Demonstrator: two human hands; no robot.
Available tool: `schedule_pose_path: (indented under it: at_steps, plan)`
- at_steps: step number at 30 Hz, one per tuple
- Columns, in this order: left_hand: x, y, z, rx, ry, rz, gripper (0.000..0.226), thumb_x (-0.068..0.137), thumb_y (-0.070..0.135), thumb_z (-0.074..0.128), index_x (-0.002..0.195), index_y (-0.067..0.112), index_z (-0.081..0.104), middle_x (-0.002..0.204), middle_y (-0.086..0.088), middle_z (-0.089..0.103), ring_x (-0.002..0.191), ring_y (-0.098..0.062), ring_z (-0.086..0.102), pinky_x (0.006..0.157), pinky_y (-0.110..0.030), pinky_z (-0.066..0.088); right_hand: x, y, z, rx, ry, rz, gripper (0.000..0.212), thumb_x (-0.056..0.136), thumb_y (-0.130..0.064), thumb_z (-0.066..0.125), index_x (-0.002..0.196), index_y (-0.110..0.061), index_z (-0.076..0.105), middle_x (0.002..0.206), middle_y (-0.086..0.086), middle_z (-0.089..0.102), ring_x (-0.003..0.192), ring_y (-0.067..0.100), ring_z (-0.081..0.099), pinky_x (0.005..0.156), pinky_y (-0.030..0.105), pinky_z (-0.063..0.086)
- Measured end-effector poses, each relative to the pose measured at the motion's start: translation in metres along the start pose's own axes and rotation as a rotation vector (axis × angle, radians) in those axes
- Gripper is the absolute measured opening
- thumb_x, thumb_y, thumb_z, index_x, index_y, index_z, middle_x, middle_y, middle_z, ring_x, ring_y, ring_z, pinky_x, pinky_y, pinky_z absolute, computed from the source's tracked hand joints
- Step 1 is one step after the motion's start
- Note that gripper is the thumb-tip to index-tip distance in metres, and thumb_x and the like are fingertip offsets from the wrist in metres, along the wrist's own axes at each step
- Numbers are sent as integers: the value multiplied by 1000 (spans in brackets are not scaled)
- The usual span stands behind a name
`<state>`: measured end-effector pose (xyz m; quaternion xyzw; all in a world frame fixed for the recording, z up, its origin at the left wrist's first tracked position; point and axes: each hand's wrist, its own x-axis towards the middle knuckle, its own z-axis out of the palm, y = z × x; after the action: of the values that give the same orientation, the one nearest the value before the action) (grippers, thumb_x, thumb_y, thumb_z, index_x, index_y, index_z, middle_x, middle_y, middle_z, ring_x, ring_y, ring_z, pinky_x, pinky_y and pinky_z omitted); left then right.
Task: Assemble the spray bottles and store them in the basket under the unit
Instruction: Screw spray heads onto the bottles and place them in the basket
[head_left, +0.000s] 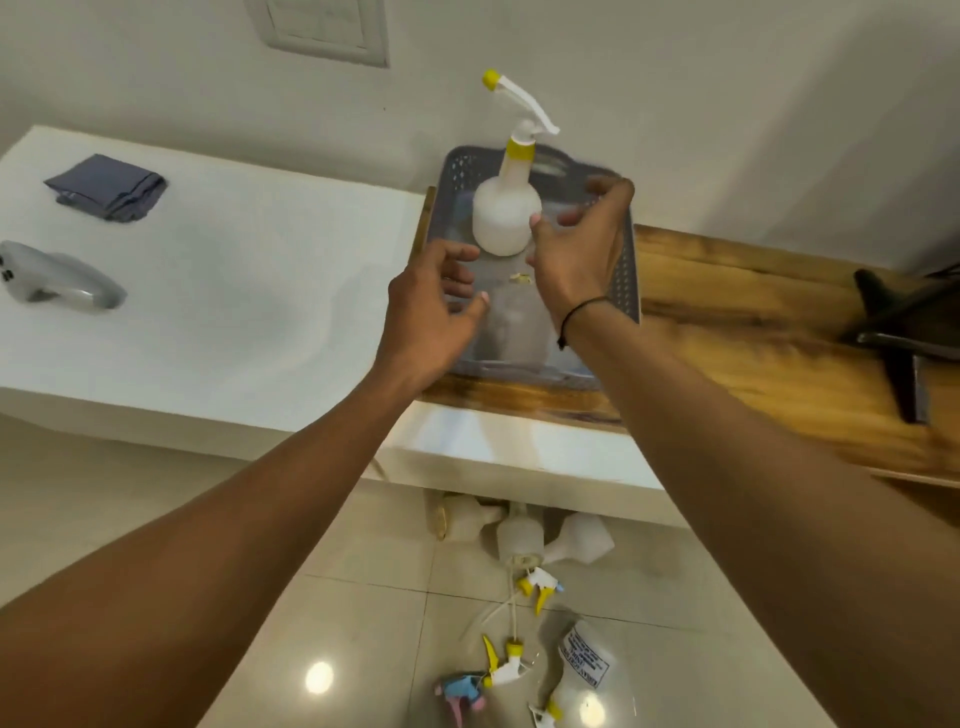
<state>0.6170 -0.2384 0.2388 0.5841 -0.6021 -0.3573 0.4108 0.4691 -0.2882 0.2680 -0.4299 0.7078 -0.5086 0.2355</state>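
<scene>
One assembled bottle (506, 218) stands in the basket (621, 270), just beyond both hands' (576, 254) loose, empty fingers (462, 270); next, assembling floor bottles (519, 535).

Assembled white spray bottle (506, 208), yellow nozzle, upright in grey basket (626, 270).

A: Where's the basket (621, 260)?
B: On the wooden top (753, 312), a spray bottle (506, 213) upright inside it.
A: And the hands?
B: Both over the basket, fingers loose. Left hand (434, 306) is at its left edge, right hand (576, 249) is beside the bottle.
A: The floor?
B: Loose bottles (519, 535) and trigger heads (540, 587) on the tiles. A folded cloth (109, 187) lies on the white counter (234, 270).
</scene>
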Motion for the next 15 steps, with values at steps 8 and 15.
schedule_pose_path:
  at_steps: [8,15]
  plan:
    - [-84,-17,-11,65,-249,481,17,83,4,72,93,17,64,80,2,67,72,4,58,67,-20,46,-140,32,-23,124,65,-344,12,92,11,61,100,4,54,74,-8,50,66,13,56,71,21,48]
    - [-168,-99,21,265,-566,559,8,75,20,62,81,17,66,73,2,68,63,1,63,58,-15,43,-251,153,-36,201,-46,-351,31,85,15,42,111,9,58,99,8,65,86,23,65,79,37,53]
